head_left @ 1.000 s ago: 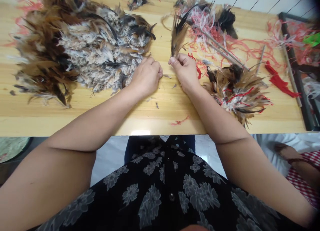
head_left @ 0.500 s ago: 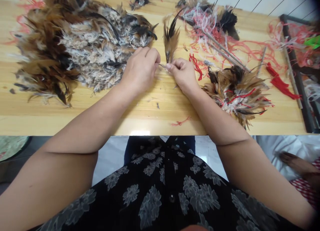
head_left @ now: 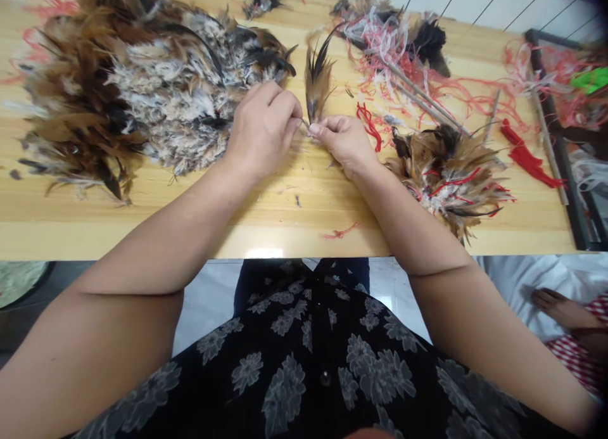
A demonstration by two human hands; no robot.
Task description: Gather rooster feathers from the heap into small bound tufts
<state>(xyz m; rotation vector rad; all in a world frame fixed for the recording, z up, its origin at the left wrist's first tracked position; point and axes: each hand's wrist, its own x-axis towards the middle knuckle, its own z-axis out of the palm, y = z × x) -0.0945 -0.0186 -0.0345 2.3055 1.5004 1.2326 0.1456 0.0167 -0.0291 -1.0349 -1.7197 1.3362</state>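
A small bunch of brown and black feathers (head_left: 318,78) stands tips-up in front of me, its base pinched between the thumb and fingers of my right hand (head_left: 344,141). Close beside it, my left hand (head_left: 268,128) is closed, thumb against fingers, on a thin dark strand that runs toward the base of the bunch. Whether that strand is thread or a quill, I cannot tell. The two hands nearly meet just above the wooden table (head_left: 266,230). Left of my left hand lies a large heap of feathers (head_left: 171,97), brown-edged with pale fluffy quill ends.
Bound feathers with red ties (head_left: 451,179) lie by my right forearm. Farther back are tangled pink and white strips (head_left: 380,40), thin sticks (head_left: 422,100) and red strings (head_left: 370,125). A red bundle (head_left: 529,154) lies near a dark-framed tray (head_left: 577,192). Another person's hand (head_left: 560,306) shows at lower right.
The feather bunch and my right hand have shifted slightly left and down, nearer my left hand. The strand between the hands now shows shorter. The whole view has drifted a little.
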